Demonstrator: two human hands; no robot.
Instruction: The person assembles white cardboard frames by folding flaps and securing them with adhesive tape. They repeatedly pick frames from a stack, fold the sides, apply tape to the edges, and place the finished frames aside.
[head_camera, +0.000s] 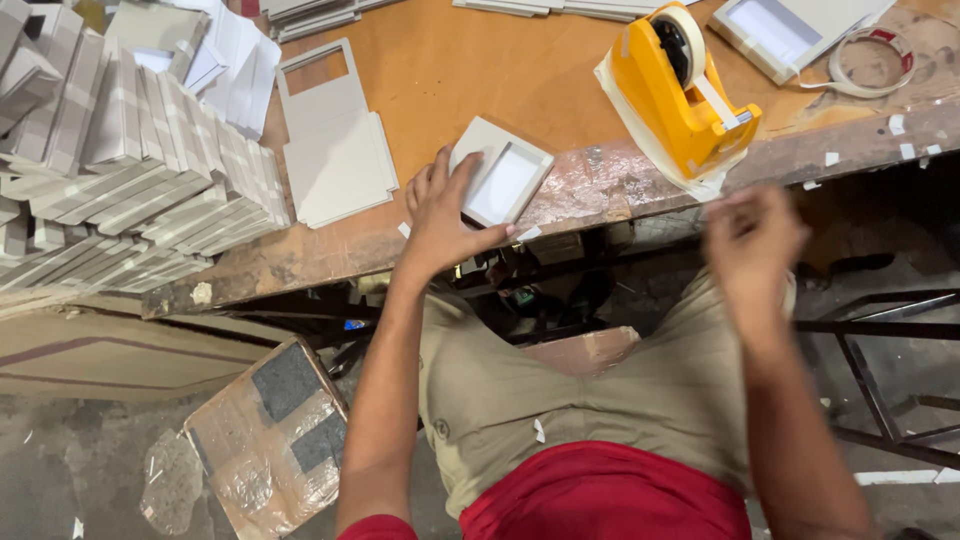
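Observation:
My left hand (440, 215) grips a small shallow grey cardboard box tray (503, 175) that rests on the worn wooden table (470, 70) near its front edge, thumb under one corner. My right hand (752, 238) hovers blurred below the table edge, just beneath a yellow tape dispenser (675, 95); whether it holds anything I cannot tell. The dispenser stands at the table's edge on a white sheet, a strip of tape hanging from its blade.
Many stacked grey box trays (120, 150) fill the left side. Flat grey card blanks (335, 150) lie beside them. Another open box (775, 30) and a tape roll (870, 60) sit at the far right. A taped carton (270, 440) lies on the floor.

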